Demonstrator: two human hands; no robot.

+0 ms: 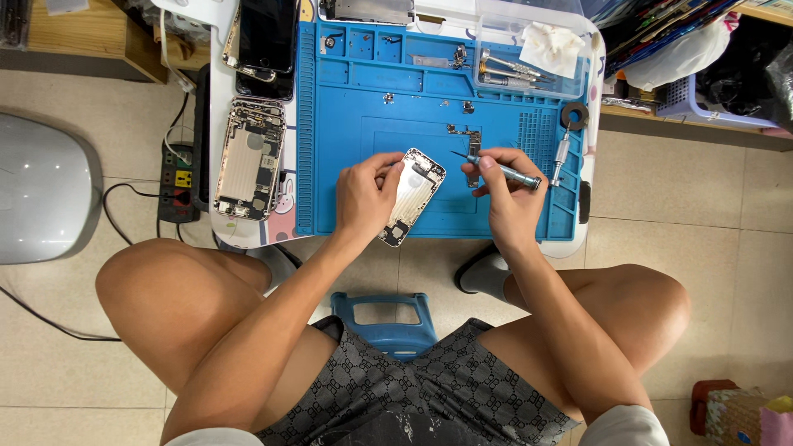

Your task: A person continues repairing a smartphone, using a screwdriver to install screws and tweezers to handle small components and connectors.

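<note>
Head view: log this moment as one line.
left hand: holds phone housing | right hand: holds screwdriver, tip toward housing | surface: blue mat | nearby: second housing

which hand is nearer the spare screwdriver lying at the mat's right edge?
Right. The right hand, holding a screwdriver, sits just left of the spare screwdriver. The left hand is farther left, holding the phone housing.

**What Is Being Hidden or Cut Off**

The near left side of the opened phone shell (410, 196) is being covered by the left hand (366, 198). The screwdriver (500, 169) shaft is being partly hidden inside the right hand (510, 194). Tiny parts on the blue mat (347, 165) are being rendered too small to identify. A dark phone (266, 37) at the table's far left corner is being cropped by the top edge.
</note>
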